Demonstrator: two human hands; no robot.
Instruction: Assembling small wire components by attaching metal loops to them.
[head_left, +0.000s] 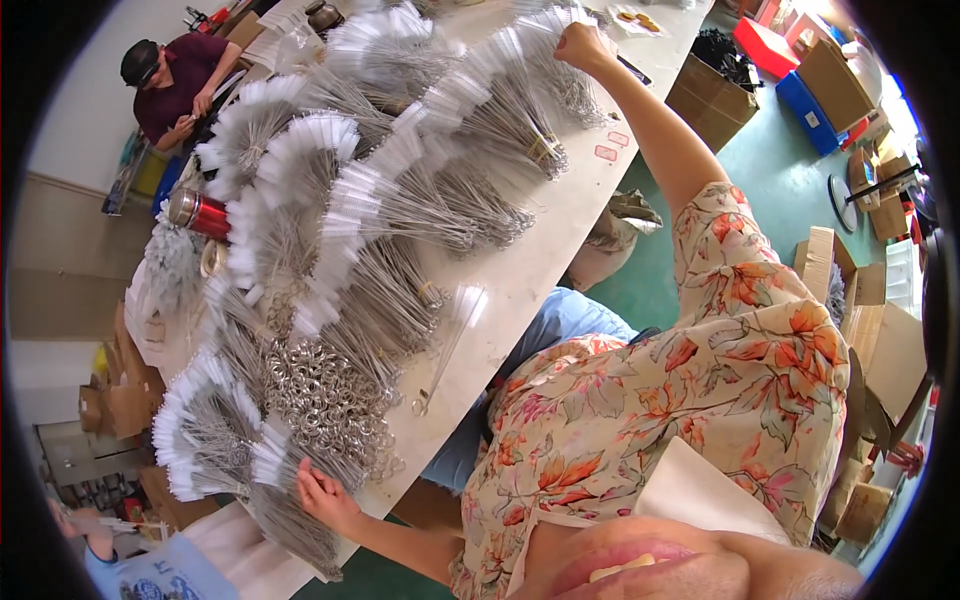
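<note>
Thin wire straw brushes with white bristles [350,205] lie in several fanned bundles across the table. My right hand [587,48] reaches to the bundle at the far end [570,85]; its fingers are curled closed there, and what they hold is hidden. My left hand [325,497] rests at the near bundle [295,520], its fingers loosely extended against the wire stems. Beside it spreads a heap of silvery split rings [330,405]. A few brushes [458,325] lie apart near the table's edge, with a ring [420,405] by their wire ends.
The pale table [520,265] runs diagonally. A red metal cup [198,213] stands on its far side beside a tape roll [213,258]. One person in maroon [190,75] works across; another in light blue [165,570] is at lower left. Cardboard boxes [710,95] stand on the green floor.
</note>
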